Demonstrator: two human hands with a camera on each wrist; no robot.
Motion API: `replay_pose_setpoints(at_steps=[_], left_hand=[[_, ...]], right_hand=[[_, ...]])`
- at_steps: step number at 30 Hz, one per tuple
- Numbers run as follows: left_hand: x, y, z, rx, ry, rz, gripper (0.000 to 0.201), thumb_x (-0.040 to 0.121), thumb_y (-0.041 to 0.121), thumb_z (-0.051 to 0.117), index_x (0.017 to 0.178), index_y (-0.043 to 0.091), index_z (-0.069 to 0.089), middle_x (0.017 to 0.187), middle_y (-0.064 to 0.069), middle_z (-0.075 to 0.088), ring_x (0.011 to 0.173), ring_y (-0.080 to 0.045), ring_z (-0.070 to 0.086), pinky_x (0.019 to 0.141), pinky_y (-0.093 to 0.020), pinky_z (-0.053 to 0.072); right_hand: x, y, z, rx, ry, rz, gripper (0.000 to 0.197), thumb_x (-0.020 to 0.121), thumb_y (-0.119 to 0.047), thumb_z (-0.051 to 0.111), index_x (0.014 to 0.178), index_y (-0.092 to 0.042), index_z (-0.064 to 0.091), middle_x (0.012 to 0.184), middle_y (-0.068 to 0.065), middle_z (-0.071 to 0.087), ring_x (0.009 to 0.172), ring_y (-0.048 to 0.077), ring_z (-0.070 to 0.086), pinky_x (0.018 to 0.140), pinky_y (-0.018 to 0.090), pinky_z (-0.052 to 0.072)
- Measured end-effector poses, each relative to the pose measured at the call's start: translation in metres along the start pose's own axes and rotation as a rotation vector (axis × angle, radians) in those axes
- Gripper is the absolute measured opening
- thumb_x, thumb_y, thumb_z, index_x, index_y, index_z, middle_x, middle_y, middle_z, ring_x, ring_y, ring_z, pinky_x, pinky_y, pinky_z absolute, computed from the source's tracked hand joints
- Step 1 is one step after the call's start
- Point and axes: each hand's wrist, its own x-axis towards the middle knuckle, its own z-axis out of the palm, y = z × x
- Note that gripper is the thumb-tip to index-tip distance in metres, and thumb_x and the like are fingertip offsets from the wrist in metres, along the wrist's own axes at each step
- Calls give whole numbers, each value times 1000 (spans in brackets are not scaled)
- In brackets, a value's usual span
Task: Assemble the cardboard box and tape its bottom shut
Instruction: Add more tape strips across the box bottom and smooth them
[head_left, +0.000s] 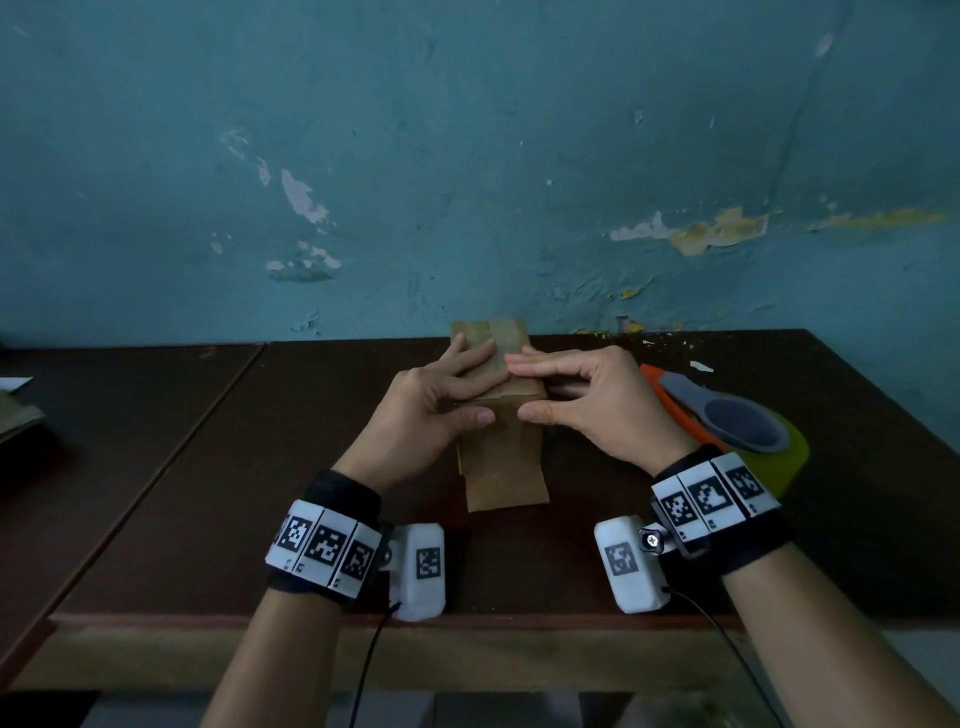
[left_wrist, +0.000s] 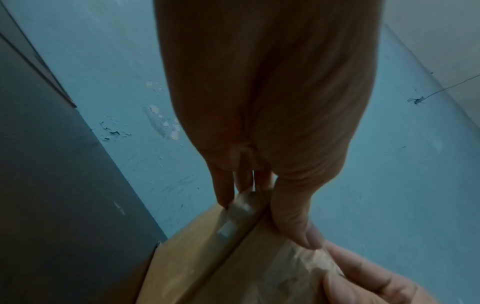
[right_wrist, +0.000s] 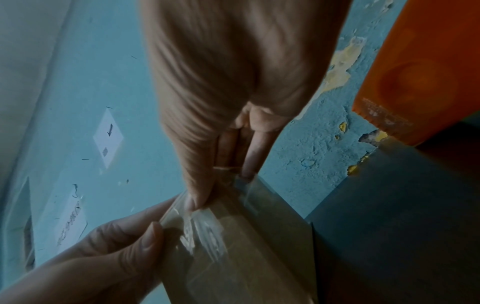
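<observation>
A small brown cardboard box stands on the dark table, its closed flaps facing up. Clear tape runs along the flap seam and folds over the near edge. My left hand lays straight fingers on the top's left half, and its thumb presses the near face. My right hand stretches its fingers across the top's right half, while its thumb presses the tape at the near edge. The box's far side is hidden.
An orange tape dispenser with a grey handle and a green roll lies just right of my right hand. Flat cardboard sits at the table's far left. A peeling blue wall rises right behind the box.
</observation>
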Motion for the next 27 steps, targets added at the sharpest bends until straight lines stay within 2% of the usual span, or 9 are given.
replay_pose_setpoints(at_steps=[4, 7, 9, 12, 15, 17, 20, 27], left_hand=[[-1, 3, -5, 43, -77, -5, 60, 94, -3, 64, 144, 29, 55, 164, 10, 32, 156, -9, 5, 128, -39, 13], [-3, 3, -10, 80, -154, -24, 82, 88, -21, 54, 148, 34, 49, 166, 18, 24, 156, -4, -2, 124, -32, 8], [-4, -1, -14, 82, -181, -9, 90, 85, -26, 49, 150, 35, 46, 166, 21, 22, 155, -2, -5, 123, -31, 8], [-4, -8, -16, 49, -191, 27, 86, 89, -25, 52, 151, 34, 46, 166, 21, 23, 156, -4, -4, 124, -35, 10], [-4, -9, -15, -15, -155, 31, 73, 93, -18, 55, 149, 29, 50, 165, 18, 28, 156, -6, 1, 125, -33, 12], [-5, -10, -15, -36, -129, 20, 70, 93, -20, 51, 146, 26, 53, 164, 18, 32, 156, -5, 4, 126, -33, 11], [-6, -12, -17, -21, -112, 17, 71, 91, -23, 46, 144, 23, 56, 162, 18, 35, 156, -4, 6, 128, -39, 9], [-6, -18, -21, -58, -149, 63, 61, 94, -12, 59, 143, 24, 55, 162, 15, 35, 157, -8, 6, 128, -45, 11]], right_hand=[[0, 0, -1, 4, 3, 0, 49, 76, -11, 87, 123, -17, 74, 131, -7, 69, 133, 0, 54, 106, 34, 52], [0, 1, -1, 14, 9, 8, 48, 76, -10, 87, 122, -15, 74, 129, -6, 70, 132, 0, 55, 105, 35, 53], [1, 2, -1, 20, 7, 8, 47, 76, -10, 87, 121, -14, 74, 128, -7, 71, 132, 1, 55, 105, 36, 53], [1, 3, -1, 23, 2, 8, 47, 75, -11, 87, 121, -13, 74, 128, -7, 71, 132, 1, 55, 105, 35, 53], [2, 5, -1, 28, 2, 11, 47, 75, -11, 88, 120, -13, 74, 128, -7, 71, 132, 1, 55, 105, 36, 53], [1, 5, -1, 27, 3, 10, 48, 75, -11, 88, 121, -13, 74, 128, -7, 71, 132, 1, 55, 105, 36, 53], [1, 6, -1, 47, -2, 8, 47, 76, -11, 87, 121, -11, 74, 127, -6, 71, 132, 1, 55, 105, 35, 53], [1, 2, 0, 46, 10, -14, 26, 92, -21, 74, 117, -11, 76, 125, -5, 73, 129, 1, 58, 112, 32, 46]])
